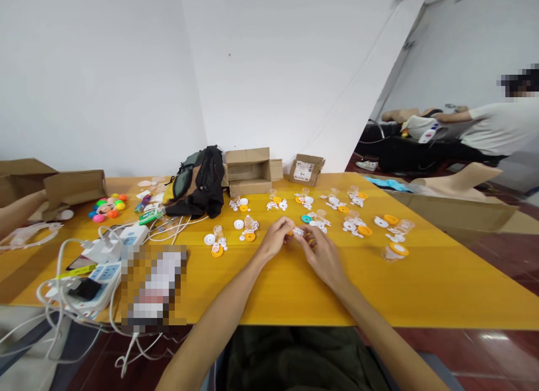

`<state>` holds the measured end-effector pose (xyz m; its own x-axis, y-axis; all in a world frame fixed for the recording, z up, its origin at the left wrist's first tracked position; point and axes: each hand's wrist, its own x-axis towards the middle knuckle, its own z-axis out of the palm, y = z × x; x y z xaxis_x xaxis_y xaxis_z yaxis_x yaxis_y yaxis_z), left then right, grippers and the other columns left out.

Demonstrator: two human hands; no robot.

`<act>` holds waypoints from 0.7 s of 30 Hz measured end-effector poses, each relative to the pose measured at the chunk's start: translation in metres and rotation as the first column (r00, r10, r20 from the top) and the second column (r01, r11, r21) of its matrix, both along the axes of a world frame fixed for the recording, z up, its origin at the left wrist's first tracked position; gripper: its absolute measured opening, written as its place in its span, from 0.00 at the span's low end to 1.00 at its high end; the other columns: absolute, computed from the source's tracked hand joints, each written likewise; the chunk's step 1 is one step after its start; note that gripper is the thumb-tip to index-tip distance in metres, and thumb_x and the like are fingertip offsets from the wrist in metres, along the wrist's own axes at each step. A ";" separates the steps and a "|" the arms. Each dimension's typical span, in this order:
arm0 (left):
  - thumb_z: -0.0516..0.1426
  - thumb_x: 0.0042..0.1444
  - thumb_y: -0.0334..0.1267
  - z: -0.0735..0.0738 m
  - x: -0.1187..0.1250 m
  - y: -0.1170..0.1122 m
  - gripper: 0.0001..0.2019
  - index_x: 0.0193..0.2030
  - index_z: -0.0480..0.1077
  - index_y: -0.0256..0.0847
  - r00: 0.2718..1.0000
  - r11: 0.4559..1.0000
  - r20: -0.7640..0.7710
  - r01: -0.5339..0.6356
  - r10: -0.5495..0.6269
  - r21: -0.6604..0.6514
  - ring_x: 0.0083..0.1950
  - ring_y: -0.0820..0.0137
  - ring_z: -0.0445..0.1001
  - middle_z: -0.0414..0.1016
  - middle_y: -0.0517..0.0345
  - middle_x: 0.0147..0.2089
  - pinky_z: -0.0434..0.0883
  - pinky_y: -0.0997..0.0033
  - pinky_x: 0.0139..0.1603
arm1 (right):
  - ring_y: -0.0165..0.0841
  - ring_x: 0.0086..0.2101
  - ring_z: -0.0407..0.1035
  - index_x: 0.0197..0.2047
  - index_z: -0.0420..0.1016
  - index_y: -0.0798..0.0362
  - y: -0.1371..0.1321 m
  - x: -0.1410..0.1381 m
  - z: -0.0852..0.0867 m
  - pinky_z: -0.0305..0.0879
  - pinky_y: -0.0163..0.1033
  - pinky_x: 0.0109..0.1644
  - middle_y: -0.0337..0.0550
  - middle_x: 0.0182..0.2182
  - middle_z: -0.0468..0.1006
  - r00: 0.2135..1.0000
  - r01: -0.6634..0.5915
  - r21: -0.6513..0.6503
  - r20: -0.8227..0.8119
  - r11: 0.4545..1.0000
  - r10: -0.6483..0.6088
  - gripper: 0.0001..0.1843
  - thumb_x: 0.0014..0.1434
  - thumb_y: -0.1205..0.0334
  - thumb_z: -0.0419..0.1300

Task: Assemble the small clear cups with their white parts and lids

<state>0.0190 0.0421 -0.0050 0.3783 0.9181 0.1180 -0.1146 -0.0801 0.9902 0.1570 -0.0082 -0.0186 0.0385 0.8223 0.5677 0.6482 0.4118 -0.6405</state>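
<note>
Over the middle of the table, my left hand [274,238] is closed on a small orange piece [291,232], mostly covered by the fingers. My right hand [323,253] meets it from the right, thumb and fingers pinching a small white plastic piece [298,231]. Whether the two pieces are joined I cannot tell. Just beyond the hands lie a teal ring [306,218] and white discs. Small groups of clear cups, white discs and orange rings, such as an orange ring [250,237], spread to both sides. At the right, a clear cup with an orange-rimmed lid [398,249] stands apart.
White power strips [103,276] with tangled cables and a phone [158,284] occupy the left front. Behind them are colourful balls [112,213] and a backpack [202,180]. An open cardboard box [249,174] and a smaller box [307,169] stand at the back. Another person [497,124] sits far right.
</note>
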 end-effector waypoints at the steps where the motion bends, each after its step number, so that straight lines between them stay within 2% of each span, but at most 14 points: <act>1: 0.55 0.53 0.48 0.000 0.000 0.000 0.13 0.28 0.63 0.41 1.000 1.000 0.003 0.006 -0.006 -0.003 0.25 0.75 0.61 0.63 0.66 0.25 0.62 0.75 0.28 | 0.39 0.28 0.72 0.42 0.71 0.49 0.000 0.000 0.000 0.71 0.43 0.36 0.47 0.33 0.79 1.000 0.004 -0.002 -0.008 1.000 -0.004 0.18 0.64 0.44 0.51; 10: 0.55 0.52 0.64 0.001 0.001 0.000 0.25 0.24 0.59 0.42 0.999 1.000 -0.043 0.012 -0.011 0.021 0.21 0.76 0.59 0.59 0.68 0.20 0.61 0.74 0.26 | 0.41 0.31 0.72 0.43 0.73 0.48 0.000 0.003 -0.001 0.72 0.45 0.37 0.47 0.33 0.78 1.000 -0.020 0.031 0.012 0.999 0.020 0.18 0.65 0.45 0.50; 21: 0.54 0.50 0.67 0.005 0.000 -0.001 0.27 0.23 0.59 0.42 0.997 0.999 -0.077 -0.014 0.018 0.048 0.19 0.77 0.56 0.57 0.69 0.18 0.59 0.74 0.23 | 0.39 0.33 0.71 0.45 0.73 0.47 0.000 0.002 0.001 0.72 0.45 0.40 0.46 0.35 0.75 0.997 -0.075 0.129 0.034 0.989 0.072 0.12 0.66 0.53 0.52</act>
